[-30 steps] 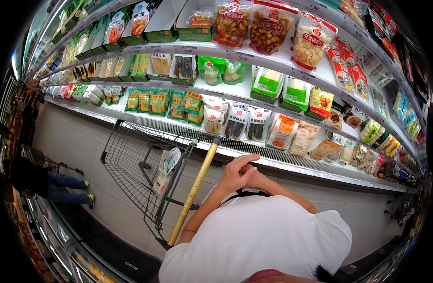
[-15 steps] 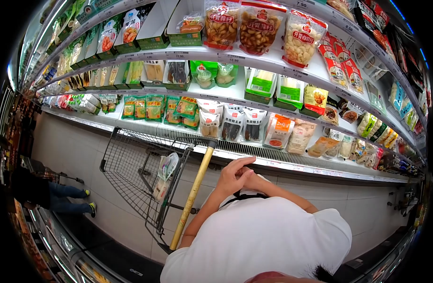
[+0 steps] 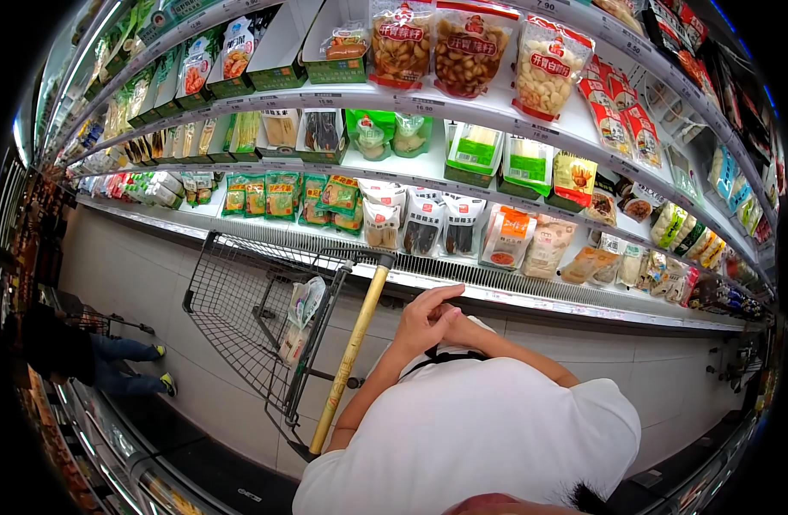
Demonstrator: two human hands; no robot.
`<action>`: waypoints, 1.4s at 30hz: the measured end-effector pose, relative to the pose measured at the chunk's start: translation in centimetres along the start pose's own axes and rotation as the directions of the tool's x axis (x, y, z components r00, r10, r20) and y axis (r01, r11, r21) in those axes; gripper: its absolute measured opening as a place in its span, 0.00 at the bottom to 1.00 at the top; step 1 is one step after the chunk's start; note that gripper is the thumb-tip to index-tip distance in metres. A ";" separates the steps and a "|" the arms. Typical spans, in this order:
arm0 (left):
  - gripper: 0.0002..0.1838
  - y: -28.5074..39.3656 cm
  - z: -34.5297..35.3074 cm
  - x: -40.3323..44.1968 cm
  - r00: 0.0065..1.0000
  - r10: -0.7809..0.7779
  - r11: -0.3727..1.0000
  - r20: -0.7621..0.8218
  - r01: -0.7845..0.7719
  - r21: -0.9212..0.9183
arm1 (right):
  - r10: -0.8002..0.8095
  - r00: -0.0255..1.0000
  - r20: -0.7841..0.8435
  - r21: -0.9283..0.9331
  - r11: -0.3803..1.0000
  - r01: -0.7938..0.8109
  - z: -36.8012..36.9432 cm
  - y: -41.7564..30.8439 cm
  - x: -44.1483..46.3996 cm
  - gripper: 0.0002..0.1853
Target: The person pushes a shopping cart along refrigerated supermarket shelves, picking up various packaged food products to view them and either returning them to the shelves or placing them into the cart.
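Close in front of the white shirt, my two hands are clasped together, with no item visible in them. My left hand lies over the other, its fingers pressed together. Partly covered by it, my right hand has its fingers folded in; some of them are hidden. Left of my hands is the yellow handle of a wire shopping cart, which neither hand touches. Clear plastic packages lie in the cart. Beyond my hands, an orange and white pouch stands on the lowest shelf.
Refrigerated shelves full of packaged food curve across the view. Garlic packs stand on an upper shelf. At the far left a person in jeans stands by another cart. Dark-edged cases line the lower left.
The view has shifted slightly, so the shelf goods sit a little further left than a second ago. My hands stay clasped. The person at the left has shifted slightly.
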State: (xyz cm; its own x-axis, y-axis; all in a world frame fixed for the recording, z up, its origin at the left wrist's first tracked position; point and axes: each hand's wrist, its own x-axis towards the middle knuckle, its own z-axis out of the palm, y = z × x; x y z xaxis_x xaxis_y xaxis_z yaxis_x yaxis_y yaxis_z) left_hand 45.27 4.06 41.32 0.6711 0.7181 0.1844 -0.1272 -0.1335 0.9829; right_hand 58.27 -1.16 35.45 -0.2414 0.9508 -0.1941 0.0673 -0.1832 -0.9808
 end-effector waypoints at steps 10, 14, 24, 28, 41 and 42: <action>0.20 0.0 0.0 -0.2 1.000 -0.022 1.000 -0.004 0.022 -0.019 | 0.013 1.000 -0.012 -0.016 1.000 -0.013 0.3 -0.8 -0.1 0.10; 0.20 0.1 -0.1 -0.2 1.000 -0.015 1.000 -0.005 0.014 -0.017 | 0.005 1.000 0.004 -0.054 0.999 -0.005 0.3 -0.5 0.0 0.10; 0.19 -0.4 -0.2 -0.2 1.000 0.007 1.000 -0.007 -0.007 0.020 | -0.026 1.000 0.008 -0.032 0.999 0.027 0.2 1.9 0.4 0.10; 0.19 -0.5 -0.2 -0.2 1.000 0.016 1.000 -0.009 -0.016 0.016 | -0.032 0.999 0.023 -0.015 0.999 0.032 0.2 1.5 0.4 0.11; 0.19 -0.7 -0.2 0.1 1.000 0.024 0.999 0.000 -0.024 0.043 | -0.053 0.998 0.033 -0.047 0.997 0.055 0.2 0.2 0.7 0.12; 0.19 -0.7 -0.2 0.1 1.000 0.030 0.999 0.002 -0.030 0.039 | -0.083 0.996 0.017 -0.039 0.996 0.084 0.3 1.1 0.8 0.12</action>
State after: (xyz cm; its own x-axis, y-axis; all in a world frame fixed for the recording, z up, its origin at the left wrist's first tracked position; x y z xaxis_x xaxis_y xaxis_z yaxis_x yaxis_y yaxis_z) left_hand 45.27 4.35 40.69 0.6685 0.7123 0.2140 -0.1191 -0.1815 0.9762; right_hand 57.88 -0.66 34.16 -0.2630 0.9583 -0.1119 0.0843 -0.0928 -0.9921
